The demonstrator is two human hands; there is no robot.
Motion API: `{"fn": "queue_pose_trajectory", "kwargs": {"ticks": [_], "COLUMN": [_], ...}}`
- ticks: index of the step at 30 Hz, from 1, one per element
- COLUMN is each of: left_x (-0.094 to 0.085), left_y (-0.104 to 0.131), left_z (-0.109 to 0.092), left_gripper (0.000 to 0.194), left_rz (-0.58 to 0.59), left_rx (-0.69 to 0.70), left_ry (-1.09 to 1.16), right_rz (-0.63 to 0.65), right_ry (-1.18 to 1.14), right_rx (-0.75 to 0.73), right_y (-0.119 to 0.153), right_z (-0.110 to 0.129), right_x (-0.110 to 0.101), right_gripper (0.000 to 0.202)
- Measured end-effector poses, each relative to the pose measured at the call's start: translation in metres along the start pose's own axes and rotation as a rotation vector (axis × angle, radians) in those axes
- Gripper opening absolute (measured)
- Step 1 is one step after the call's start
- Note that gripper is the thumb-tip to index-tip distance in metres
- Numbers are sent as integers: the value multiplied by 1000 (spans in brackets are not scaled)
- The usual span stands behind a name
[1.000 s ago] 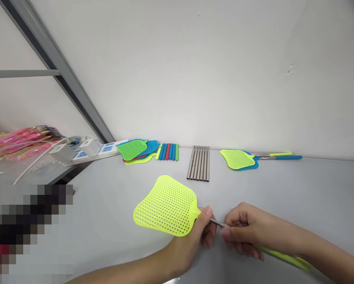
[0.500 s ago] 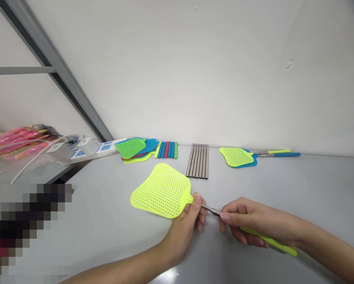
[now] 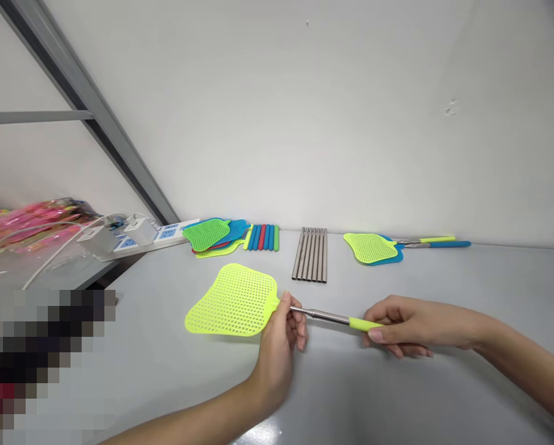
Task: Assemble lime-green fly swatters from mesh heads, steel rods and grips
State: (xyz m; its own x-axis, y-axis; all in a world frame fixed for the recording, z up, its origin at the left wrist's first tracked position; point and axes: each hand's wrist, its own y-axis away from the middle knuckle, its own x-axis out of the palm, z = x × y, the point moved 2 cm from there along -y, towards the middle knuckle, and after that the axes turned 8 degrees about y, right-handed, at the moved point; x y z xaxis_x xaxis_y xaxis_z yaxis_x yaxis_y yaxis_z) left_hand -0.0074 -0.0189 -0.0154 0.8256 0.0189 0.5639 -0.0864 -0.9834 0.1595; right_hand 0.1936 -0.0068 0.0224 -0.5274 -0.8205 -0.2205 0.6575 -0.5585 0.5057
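Yellow swatter (image 3: 331, 317) crosswise, head (image 3: 233, 301) leftward; left hand (image 3: 279, 346) pinches neck (image 3: 272, 303), right hand (image 3: 409, 326) grips handle (image 3: 362, 324).

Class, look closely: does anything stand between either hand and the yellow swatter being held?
Nothing visible does: the left hand holds the yellow swatter at its neck, the right hand holds its handle. The metal tubes lie apart, nearer the wall.

The held fly-swatter head (image 3: 233, 301) looks like smooth, perforated plastic; its telescopic rod (image 3: 330, 317) is shiny metal. The tubes (image 3: 310, 256) are duller metal, the tabletop (image 3: 165, 364) smooth, faintly glossy, the bag (image 3: 8, 269) crinkled clear plastic.
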Motion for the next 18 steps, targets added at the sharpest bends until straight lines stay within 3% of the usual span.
{"fn": "queue_pose_trajectory", "kwargs": {"ticks": [4,9,18], "left_x": [-1,-1,-2], "left_y": [-1,-2,-1], "left_z": [-3,-3,-3], "left_gripper": [34,30,28], "left_rz": [-37,-118,13], "left_rx": [35,67,65], "left_ry": [51,-59,-173], "right_rz": [-18,-15,-54], "right_ry": [82,60,62], "right_rx": [5,-28,-33], "right_y": [5,3,5], "right_z": [-8,-19,-15], "right_x": [-19,-32,-27], "right_gripper": [33,35,31]}}
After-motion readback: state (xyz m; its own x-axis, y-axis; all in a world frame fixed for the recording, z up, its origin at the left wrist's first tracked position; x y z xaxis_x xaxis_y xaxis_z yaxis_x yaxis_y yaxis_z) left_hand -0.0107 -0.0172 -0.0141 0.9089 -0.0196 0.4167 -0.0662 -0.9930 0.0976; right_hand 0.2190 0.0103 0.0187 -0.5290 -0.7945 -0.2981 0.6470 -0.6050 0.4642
